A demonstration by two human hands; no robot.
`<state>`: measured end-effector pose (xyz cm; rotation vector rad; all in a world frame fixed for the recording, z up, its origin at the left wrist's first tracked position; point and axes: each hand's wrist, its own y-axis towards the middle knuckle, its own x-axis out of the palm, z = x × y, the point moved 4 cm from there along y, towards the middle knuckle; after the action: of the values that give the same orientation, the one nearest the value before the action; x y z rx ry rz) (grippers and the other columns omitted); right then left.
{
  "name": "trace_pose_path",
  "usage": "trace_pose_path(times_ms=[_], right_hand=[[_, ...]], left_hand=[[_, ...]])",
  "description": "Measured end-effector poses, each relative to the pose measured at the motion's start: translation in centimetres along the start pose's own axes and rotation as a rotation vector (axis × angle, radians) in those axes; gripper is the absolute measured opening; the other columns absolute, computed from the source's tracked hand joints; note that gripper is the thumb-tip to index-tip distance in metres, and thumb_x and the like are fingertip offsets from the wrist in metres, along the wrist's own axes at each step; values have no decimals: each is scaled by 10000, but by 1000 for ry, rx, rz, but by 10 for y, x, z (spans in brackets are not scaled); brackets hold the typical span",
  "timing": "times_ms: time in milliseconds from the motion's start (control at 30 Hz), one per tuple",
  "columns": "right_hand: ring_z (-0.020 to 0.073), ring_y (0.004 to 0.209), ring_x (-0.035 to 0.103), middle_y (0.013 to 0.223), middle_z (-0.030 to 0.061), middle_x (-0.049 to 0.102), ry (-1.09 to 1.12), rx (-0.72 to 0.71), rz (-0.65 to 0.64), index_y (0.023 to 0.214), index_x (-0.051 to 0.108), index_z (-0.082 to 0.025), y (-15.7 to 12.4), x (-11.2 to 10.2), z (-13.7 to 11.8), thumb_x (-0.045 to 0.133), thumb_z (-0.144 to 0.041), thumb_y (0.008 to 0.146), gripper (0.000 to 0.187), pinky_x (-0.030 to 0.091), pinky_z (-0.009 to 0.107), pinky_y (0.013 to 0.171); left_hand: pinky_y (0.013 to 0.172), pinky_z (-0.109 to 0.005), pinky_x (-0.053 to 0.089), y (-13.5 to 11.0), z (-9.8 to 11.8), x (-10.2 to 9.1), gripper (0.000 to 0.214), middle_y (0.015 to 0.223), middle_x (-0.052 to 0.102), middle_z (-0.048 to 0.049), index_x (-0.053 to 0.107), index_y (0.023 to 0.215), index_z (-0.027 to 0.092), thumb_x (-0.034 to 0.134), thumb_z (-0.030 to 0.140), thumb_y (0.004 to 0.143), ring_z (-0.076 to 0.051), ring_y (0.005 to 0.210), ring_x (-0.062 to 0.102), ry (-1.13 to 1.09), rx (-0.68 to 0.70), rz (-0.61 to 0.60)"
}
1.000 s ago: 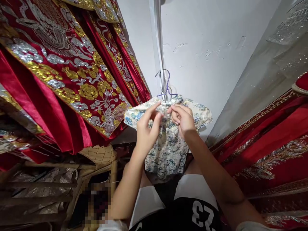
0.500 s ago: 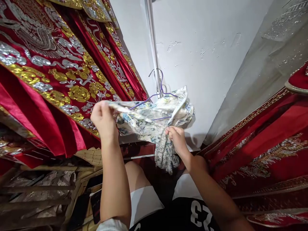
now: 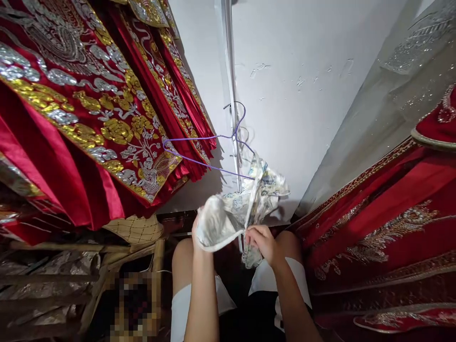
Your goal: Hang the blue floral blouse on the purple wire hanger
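Note:
A thin white garment with a blue floral print (image 3: 235,204) hangs in folds from the right arm of a purple wire hanger (image 3: 224,169). My left hand (image 3: 198,237) is at the garment's left part, mostly behind or under pale fabric that bulges over it. That hand's fingers are hidden. My right hand (image 3: 262,243) is closed in a pinch on the garment's white edging, just right of the raised cloth. Below it hangs a bunched end of the fabric. The hanger's left arm is bare.
The hanger's hook is at a pale vertical strip (image 3: 228,57) on the white wall (image 3: 292,57). Red garments with gold and silver embroidery (image 3: 117,135) hang at left, and beaded red cloth (image 3: 377,209) at right. A bamboo frame (image 3: 158,256) stands low at left.
My left hand moved right and down, and the cloth it stretched leftwards came off the hanger's left arm and now covers that hand. My right hand keeps its pinch, slightly lower.

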<state>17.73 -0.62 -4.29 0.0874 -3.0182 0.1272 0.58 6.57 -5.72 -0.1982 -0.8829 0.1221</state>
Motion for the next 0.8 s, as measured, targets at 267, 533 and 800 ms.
trace_pose_path(times_ms=[267, 533, 800], right_hand=[[189, 598, 531, 588, 36, 575, 161, -22, 203, 661, 634, -212, -1, -15, -4, 562, -781, 800, 591, 424, 315, 575], [207, 626, 586, 580, 18, 574, 362, 118, -154, 635, 550, -242, 8, 6, -44, 661, -684, 751, 470, 493, 329, 595], [133, 497, 498, 545, -7, 588, 281, 323, -370, 645, 619, -185, 17, 4, -89, 717, -313, 575, 176, 418, 266, 515]], left_hand=[[592, -241, 462, -70, -8, 76, 396, 725, 656, -15, 634, 741, 175, 813, 528, 752, -130, 616, 578, 343, 89, -479], [947, -456, 476, -115, 11, 108, 143, 918, 752, -53, 708, 876, 268, 634, 370, 945, -266, 927, 672, 1158, 581, -691], [1119, -440, 397, -69, 28, 70, 617, 1357, 597, -131, 548, 1370, 243, 392, 686, 970, -301, 1281, 537, 1066, 447, -685]])
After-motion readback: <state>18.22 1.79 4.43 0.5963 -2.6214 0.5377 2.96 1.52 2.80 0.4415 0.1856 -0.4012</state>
